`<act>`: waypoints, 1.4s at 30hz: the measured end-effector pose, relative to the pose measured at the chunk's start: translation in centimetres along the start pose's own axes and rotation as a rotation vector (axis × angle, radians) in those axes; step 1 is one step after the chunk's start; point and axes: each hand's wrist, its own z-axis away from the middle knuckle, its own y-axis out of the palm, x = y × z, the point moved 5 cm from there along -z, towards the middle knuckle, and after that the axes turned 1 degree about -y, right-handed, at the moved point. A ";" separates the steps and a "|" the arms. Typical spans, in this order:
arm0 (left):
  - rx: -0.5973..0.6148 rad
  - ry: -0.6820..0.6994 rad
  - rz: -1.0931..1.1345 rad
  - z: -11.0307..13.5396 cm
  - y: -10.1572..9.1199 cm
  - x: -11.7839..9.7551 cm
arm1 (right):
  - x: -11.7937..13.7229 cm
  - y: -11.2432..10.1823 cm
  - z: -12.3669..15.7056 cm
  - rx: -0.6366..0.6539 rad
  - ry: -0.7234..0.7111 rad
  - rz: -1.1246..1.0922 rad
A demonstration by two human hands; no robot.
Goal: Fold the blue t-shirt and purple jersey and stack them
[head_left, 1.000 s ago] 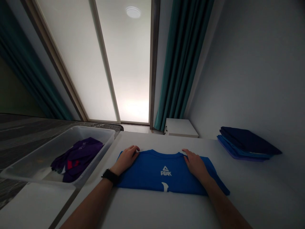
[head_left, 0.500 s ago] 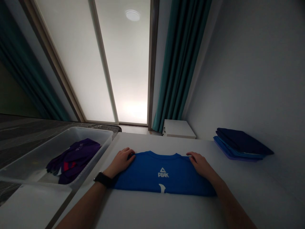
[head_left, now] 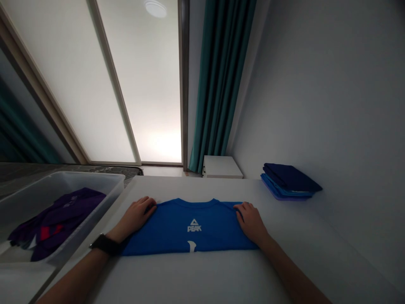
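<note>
A folded blue T-shirt [head_left: 164, 232] lies flat on the white table, with its collar away from me and a white PEAK logo on it. My left hand [head_left: 136, 217] holds its left shoulder edge, fingers curled near the collar. My right hand [head_left: 251, 221] rests on the right shoulder, fingers gripping the cloth close to the edge. A black wristwatch [head_left: 103, 244] sits on my left wrist.
The white table [head_left: 190, 274] runs ahead of me. To the left stands a clear plastic bin [head_left: 95, 177] holding a purple garment [head_left: 60, 223]. At the right, by the wall, lies a stack of folded dark blue clothes [head_left: 287, 183]. A small white cabinet [head_left: 221, 167] stands beyond the table.
The whole scene has slid left in view as my head turned right. The shirt's lower right corner no longer sticks out past my right hand, and both hands stay on the shoulders.
</note>
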 end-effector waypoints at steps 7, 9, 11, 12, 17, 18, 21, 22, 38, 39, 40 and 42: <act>0.103 -0.011 -0.057 0.3 -1.6 1.1 | 3.1 -0.1 2.7 -0.022 0.026 0.045; 0.118 -0.026 -0.092 0.4 -1.9 1.3 | 2.9 0.0 2.7 -0.021 0.008 0.013; 0.110 -0.035 -0.114 0.5 -2.1 1.2 | 2.3 0.2 2.4 -0.020 -0.012 -0.022; 0.104 -0.043 -0.121 0.6 -2.1 1.1 | 2.0 0.2 2.2 -0.019 -0.022 -0.037; 0.119 -0.097 -0.154 0.9 -2.2 0.5 | 0.9 0.4 1.2 -0.037 -0.063 -0.070; 0.134 -0.102 -0.160 0.9 -2.2 0.5 | 0.8 0.4 1.1 -0.041 -0.071 -0.070; 0.182 -0.106 -0.171 0.9 -2.3 0.6 | 0.8 0.4 0.8 -0.047 -0.095 -0.075; 0.193 -0.103 -0.172 0.9 -2.3 0.6 | 0.7 0.5 0.7 -0.048 -0.099 -0.081; 0.159 0.526 0.028 -4.7 5.6 -25.7 | -0.7 -0.5 1.3 -0.147 0.042 -0.417; 0.164 0.518 0.025 -5.4 6.5 -26.6 | -1.1 -0.7 1.5 -0.144 0.062 -0.446; 0.170 0.512 0.027 -6.0 7.3 -27.3 | -1.4 -0.9 1.7 -0.139 0.083 -0.466; 0.180 0.501 0.031 -6.8 8.7 -28.1 | -1.8 -1.2 1.9 -0.120 0.108 -0.494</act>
